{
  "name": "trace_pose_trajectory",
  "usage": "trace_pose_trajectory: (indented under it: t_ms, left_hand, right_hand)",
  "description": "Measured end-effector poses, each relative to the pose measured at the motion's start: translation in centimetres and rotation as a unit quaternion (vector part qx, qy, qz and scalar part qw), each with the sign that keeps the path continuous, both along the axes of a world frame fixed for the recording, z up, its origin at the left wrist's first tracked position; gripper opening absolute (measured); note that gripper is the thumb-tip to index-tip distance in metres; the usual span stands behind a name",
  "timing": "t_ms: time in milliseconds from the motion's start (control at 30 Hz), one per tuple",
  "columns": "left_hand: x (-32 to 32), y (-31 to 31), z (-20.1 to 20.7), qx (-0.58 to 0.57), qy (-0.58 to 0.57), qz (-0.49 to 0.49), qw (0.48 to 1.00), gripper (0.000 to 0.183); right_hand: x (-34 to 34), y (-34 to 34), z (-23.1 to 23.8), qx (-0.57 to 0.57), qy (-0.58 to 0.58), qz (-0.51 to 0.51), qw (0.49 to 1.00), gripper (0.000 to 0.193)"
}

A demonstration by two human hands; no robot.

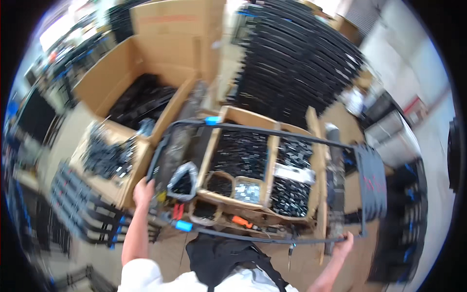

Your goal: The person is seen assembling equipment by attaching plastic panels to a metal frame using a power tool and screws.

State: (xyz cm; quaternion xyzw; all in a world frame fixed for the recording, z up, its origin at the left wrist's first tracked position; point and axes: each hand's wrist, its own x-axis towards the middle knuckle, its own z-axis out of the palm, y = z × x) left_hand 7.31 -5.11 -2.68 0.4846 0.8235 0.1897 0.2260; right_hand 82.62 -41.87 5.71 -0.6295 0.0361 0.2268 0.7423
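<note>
A large rectangular dark frame [258, 238] of thin bars spans the space in front of me, above the workbench. Closed round its left end is my left hand [143, 192]. My right hand [343, 245] grips the near bar close to the right corner. Blue bands wrap the frame, one on the far bar and one on the near bar. Through the frame's opening I see cardboard boxes [220, 194] of small black parts, a clear bag [183, 181] of dark bits, and an orange-handled tool [242, 222].
At the left stands a big open carton [104, 78] with black parts inside, and a smaller box [127, 180] of dark pieces. Tall stacks of black frames [296, 53] rise beyond the bench. Grey stacked pieces [373, 182] and more black stacks [401, 219] stand at the right.
</note>
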Motion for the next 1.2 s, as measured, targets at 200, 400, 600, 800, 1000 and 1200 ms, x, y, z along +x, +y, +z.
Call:
trace_pose_trajectory:
  t_ms: [200,400,600,800,1000,1200]
  left_hand:
    - [-3.9,-2.2,-4.2,0.089,0.076,-0.057,0.991,0.04]
    - [0.6,-1.4,-3.3,0.084,0.13,-0.083,0.984,0.043]
    - [-1.4,-1.0,-3.9,0.052,0.133,-0.089,0.986,0.047]
    - [6.0,-0.8,-1.8,0.272,-0.013,-0.108,0.956,0.035]
    - [34.4,-4.4,2.3,0.093,-0.256,-0.337,0.901,0.023]
    - [47.8,-10.1,5.3,-0.026,-0.295,-0.499,0.815,0.022]
  right_hand:
    - [-0.5,2.8,-5.9,0.044,0.064,-0.031,0.996,0.013]
    - [0.3,-2.8,-14.0,0.012,0.183,0.053,0.982,0.021]
    - [-0.9,-4.3,-15.3,-0.26,0.028,0.344,0.902,0.051]
    - [-4.1,6.6,-20.6,-0.55,-0.263,0.346,0.713,0.073]
    - [-0.7,4.1,-30.4,-0.593,-0.263,0.474,0.595,0.058]
    - [-1.6,-1.0,-16.5,-0.592,-0.302,0.409,0.625,0.033]
